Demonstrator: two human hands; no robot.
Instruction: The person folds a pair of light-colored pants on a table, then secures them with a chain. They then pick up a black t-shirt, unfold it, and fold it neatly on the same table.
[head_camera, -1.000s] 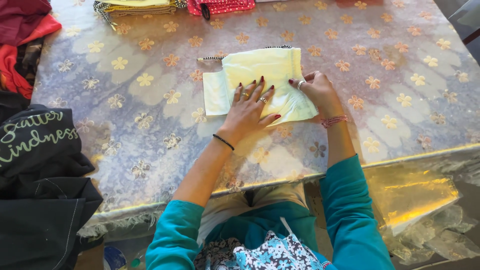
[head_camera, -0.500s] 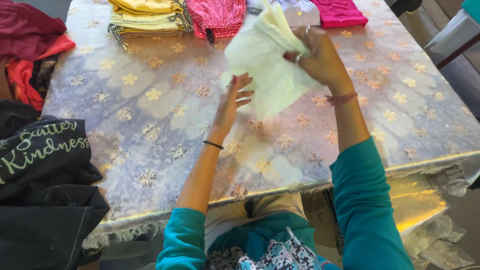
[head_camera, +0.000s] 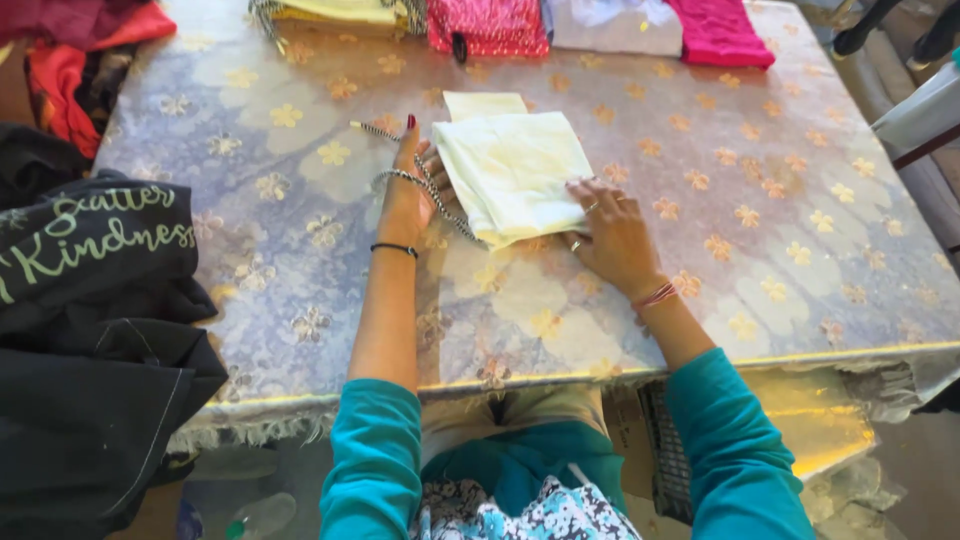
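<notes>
A folded pale yellow cloth (head_camera: 515, 170) lies flat on the table (head_camera: 300, 260), which has a flowered cover. My left hand (head_camera: 408, 190) rests at the cloth's left edge, fingers spread, with a thin beaded drawstring (head_camera: 420, 180) draped across it. My right hand (head_camera: 612, 230) presses flat on the cloth's near right corner. Neither hand grips anything.
Folded garments line the far edge: yellow (head_camera: 340, 12), pink patterned (head_camera: 487, 25), white (head_camera: 612, 25), magenta (head_camera: 720, 30). Red and maroon clothes (head_camera: 70, 50) lie at the far left, and a black garment with lettering (head_camera: 90, 300) hangs at the near left. A chair (head_camera: 925, 110) stands at the right.
The cloth was lifted off the table half a second ago; now it lies flat again, folded smaller, with both hands pressing at its edges.
</notes>
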